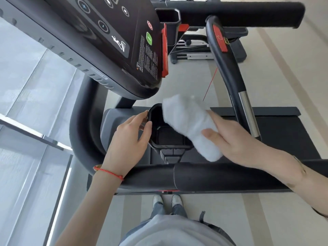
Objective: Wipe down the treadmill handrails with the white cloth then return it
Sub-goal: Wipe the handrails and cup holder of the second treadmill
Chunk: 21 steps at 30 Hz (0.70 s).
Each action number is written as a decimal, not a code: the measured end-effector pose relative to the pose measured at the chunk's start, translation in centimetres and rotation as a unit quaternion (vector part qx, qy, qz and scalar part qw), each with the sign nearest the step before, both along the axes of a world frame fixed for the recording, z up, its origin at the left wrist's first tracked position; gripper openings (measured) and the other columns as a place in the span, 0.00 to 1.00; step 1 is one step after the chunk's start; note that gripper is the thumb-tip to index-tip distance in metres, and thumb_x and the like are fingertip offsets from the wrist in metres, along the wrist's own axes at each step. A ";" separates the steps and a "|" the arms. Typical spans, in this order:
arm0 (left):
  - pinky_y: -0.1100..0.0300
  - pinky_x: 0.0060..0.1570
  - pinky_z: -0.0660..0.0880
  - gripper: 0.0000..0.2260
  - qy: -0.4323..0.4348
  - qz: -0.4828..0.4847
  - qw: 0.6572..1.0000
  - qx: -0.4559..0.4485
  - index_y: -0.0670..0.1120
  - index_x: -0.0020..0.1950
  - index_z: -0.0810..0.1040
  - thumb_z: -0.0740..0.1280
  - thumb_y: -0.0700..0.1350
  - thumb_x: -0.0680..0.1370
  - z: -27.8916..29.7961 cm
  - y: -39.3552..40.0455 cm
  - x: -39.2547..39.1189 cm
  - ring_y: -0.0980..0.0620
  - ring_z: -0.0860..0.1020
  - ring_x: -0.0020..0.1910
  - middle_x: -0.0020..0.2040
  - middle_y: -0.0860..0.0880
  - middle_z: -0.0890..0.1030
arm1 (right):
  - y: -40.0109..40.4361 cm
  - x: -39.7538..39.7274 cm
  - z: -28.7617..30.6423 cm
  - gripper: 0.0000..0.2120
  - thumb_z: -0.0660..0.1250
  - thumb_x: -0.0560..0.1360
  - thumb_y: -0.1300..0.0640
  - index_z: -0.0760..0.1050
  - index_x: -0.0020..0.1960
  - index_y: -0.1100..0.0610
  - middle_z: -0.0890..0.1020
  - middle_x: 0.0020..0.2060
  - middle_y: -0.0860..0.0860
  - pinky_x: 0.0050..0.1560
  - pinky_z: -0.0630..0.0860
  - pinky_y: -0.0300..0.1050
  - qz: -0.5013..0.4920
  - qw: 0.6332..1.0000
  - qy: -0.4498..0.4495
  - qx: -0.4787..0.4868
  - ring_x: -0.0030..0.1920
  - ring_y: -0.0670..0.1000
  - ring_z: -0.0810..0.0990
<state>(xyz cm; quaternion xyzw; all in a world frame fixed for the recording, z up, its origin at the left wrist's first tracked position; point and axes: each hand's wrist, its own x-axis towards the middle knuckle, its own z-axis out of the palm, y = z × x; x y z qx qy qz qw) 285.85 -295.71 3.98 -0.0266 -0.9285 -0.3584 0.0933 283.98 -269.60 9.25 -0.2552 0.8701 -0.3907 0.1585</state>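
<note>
- 2 hands in view, both over the treadmill's black cup holder [170,139], seen from the head cam looking down.
- R hand [236,139] grips the white cloth [188,125] — thumb across its near side, fingers wrapped under, out of sight. Cloth is rolled/folded into a long bundle, tilted, its far end above the holder's opening, near end sticking out past the palm.
- Can't tell if the cloth touches the holder rim or hangs just above it.
- L hand [129,139] rests at the holder's L rim, fingers loosely curled — fingertips touching the rim edge, holding nothing that shows.
- Red string bracelet [108,172] on the L wrist.
- Near handrail [213,176] runs black across the frame, below both hands; forearms cross over it.
- 2nd padded handrail [239,13] at the top, well apart from the cloth.
- Curved grip bar [229,68] w/ a red tab and a silver section stands R of the cloth, not touching it.
- Console [106,32], dark w/ green and red buttons, up L.
- Person's 2 light shoes [167,200] on the pale floor beside the treadmill, just under the near rail.
</note>
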 end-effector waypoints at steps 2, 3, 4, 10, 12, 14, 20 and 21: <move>0.83 0.49 0.63 0.15 0.013 0.003 1.000 0.010 0.47 0.67 0.78 0.61 0.43 0.82 0.0 -0.1 -0.1 0.66 0.71 0.45 0.49 0.58 0.76 | -1.5 1.3 0.3 0.24 0.53 0.79 0.36 0.55 0.73 0.37 0.70 0.59 0.33 0.55 0.65 0.22 0.099 0.993 0.007 0.064 0.57 0.34 0.69; 0.82 0.50 0.63 0.14 0.006 0.011 1.000 0.024 0.49 0.66 0.78 0.60 0.42 0.83 0.1 -0.1 -0.3 0.66 0.73 0.47 0.50 0.59 0.77 | -2.6 1.8 0.1 0.25 0.55 0.80 0.39 0.55 0.74 0.41 0.68 0.63 0.35 0.59 0.62 0.23 0.143 0.986 0.032 0.081 0.61 0.34 0.67; 0.79 0.52 0.66 0.15 -0.008 0.018 0.999 0.045 0.50 0.66 0.79 0.58 0.43 0.83 0.1 -0.1 -0.4 0.64 0.76 0.48 0.50 0.60 0.78 | -3.9 2.1 -0.2 0.24 0.57 0.81 0.43 0.57 0.75 0.47 0.68 0.67 0.41 0.63 0.62 0.27 0.176 0.977 0.069 0.096 0.65 0.38 0.66; 0.78 0.49 0.67 0.16 -0.012 0.017 0.998 0.067 0.54 0.64 0.79 0.55 0.49 0.82 0.2 -0.1 -0.4 0.66 0.79 0.46 0.46 0.69 0.77 | -7.8 1.4 -1.1 0.12 0.56 0.83 0.50 0.64 0.60 0.57 0.76 0.42 0.49 0.41 0.73 0.46 0.154 0.959 0.136 0.197 0.41 0.52 0.78; 0.80 0.44 0.66 0.14 -0.006 0.024 0.997 0.068 0.54 0.64 0.79 0.58 0.47 0.82 0.1 -0.1 -0.1 0.72 0.77 0.43 0.43 0.68 0.77 | -6.4 1.5 -0.8 0.13 0.55 0.83 0.47 0.66 0.55 0.57 0.76 0.42 0.48 0.43 0.70 0.43 0.146 0.957 0.143 0.207 0.42 0.50 0.77; 0.81 0.40 0.65 0.14 -0.006 0.024 0.997 0.070 0.52 0.65 0.79 0.59 0.45 0.83 0.1 -0.1 0.1 0.73 0.75 0.39 0.39 0.66 0.76 | -5.1 1.7 -0.6 0.13 0.54 0.83 0.47 0.67 0.59 0.56 0.78 0.49 0.49 0.47 0.70 0.44 0.156 0.945 0.170 0.230 0.47 0.49 0.77; 0.82 0.40 0.66 0.14 -0.011 0.032 0.998 0.059 0.48 0.65 0.79 0.61 0.45 0.82 0.1 0.2 0.0 0.75 0.75 0.40 0.41 0.63 0.76 | -6.6 0.8 -0.3 0.14 0.52 0.82 0.43 0.62 0.48 0.53 0.78 0.45 0.49 0.44 0.70 0.46 0.175 0.946 0.142 0.234 0.42 0.49 0.75; 0.82 0.40 0.66 0.14 -0.013 0.033 0.998 0.058 0.47 0.65 0.79 0.61 0.45 0.82 0.1 0.2 -0.1 0.76 0.75 0.40 0.41 0.64 0.76 | -7.0 0.8 -0.4 0.13 0.52 0.82 0.43 0.59 0.47 0.52 0.78 0.44 0.49 0.44 0.71 0.47 0.174 0.947 0.138 0.232 0.41 0.49 0.74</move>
